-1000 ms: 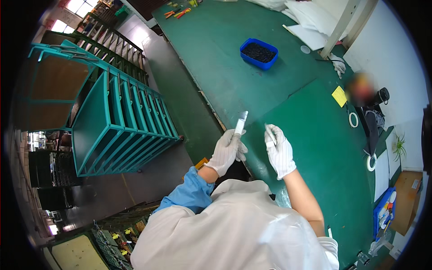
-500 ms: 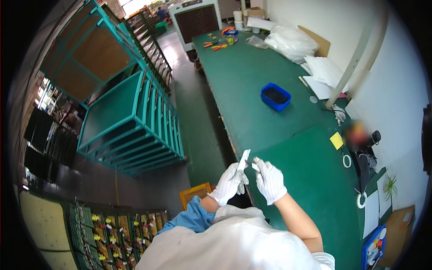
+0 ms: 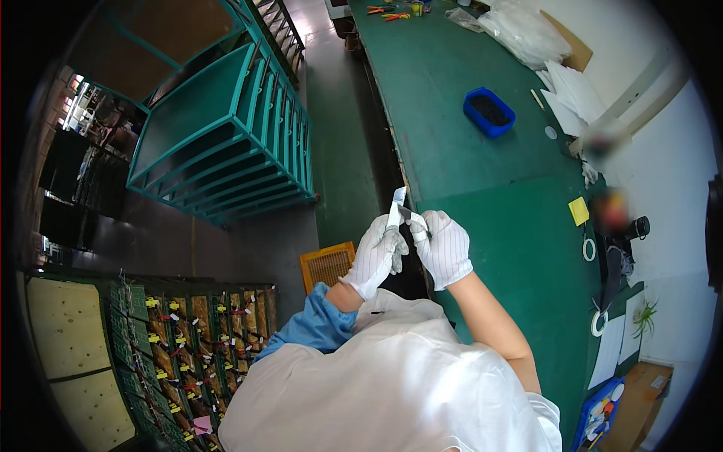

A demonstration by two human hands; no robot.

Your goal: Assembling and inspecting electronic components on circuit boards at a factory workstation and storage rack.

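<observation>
White strip (image 3: 398,200) stands upright between the gloved hands, beside the left edge of the green table (image 3: 527,226). Farther left is a teal rack (image 3: 199,98); on the table sits a blue tray (image 3: 500,132) of dark contents. The left hand (image 3: 378,252) pinches the strip. The right hand (image 3: 443,248) has bent fingers at a small dark piece (image 3: 405,213); whether they grip it, I cannot tell.

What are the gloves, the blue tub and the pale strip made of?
Gloves: probably knitted cloth, matt, with thin ribbed lines.
Blue tub: likely smooth plastic, judging by even colour and rounded corners.
Pale strip: glossy, bright tip, perhaps film or metal; too small to tell.
</observation>
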